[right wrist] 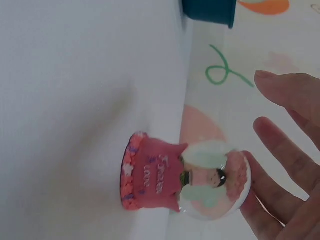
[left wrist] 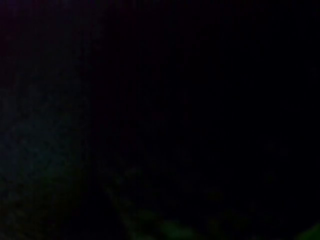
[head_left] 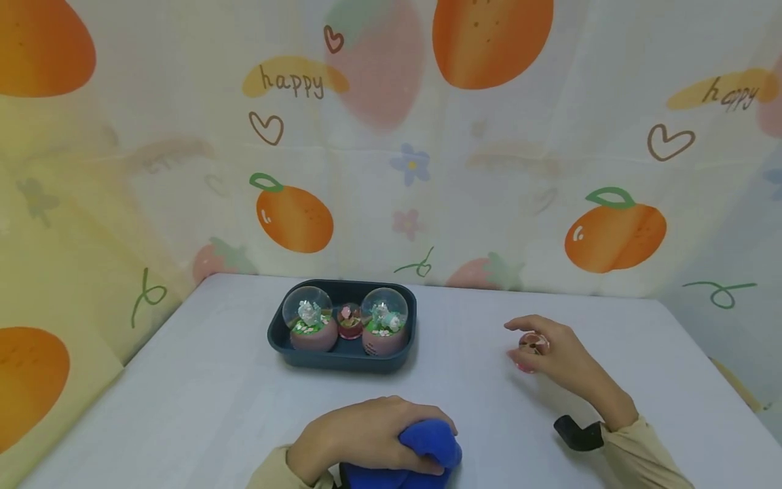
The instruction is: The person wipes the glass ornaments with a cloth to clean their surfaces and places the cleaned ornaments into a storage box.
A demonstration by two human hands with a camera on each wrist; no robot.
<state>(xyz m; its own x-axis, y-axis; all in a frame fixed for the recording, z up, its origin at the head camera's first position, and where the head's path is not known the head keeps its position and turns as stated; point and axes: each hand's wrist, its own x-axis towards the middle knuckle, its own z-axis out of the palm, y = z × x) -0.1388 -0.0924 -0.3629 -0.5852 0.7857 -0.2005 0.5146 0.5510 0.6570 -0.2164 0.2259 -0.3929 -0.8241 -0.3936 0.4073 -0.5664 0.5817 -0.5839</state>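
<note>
A small snow globe (right wrist: 210, 180) with a pink lettered base (right wrist: 155, 175) and a tiny figure inside stands at the right of the table. Around its dome, my right hand (head_left: 559, 353) has its thumb and fingers spread apart; in the right wrist view, fingertips (right wrist: 250, 165) are right at the dome's top. Near the front edge, my left hand (head_left: 379, 431) grips a folded blue cloth (head_left: 430, 441), thumb and fingers curled about it. The left wrist view is almost wholly black.
A dark blue tray (head_left: 342, 363) at the back centre holds two larger snow globes with pink bases, the left globe (head_left: 309, 319) and the right globe (head_left: 384, 322), and a small red-based globe (head_left: 350, 320) between them. A white cloth covers the table (head_left: 201, 380); a fruit-patterned curtain (head_left: 489, 156) hangs behind.
</note>
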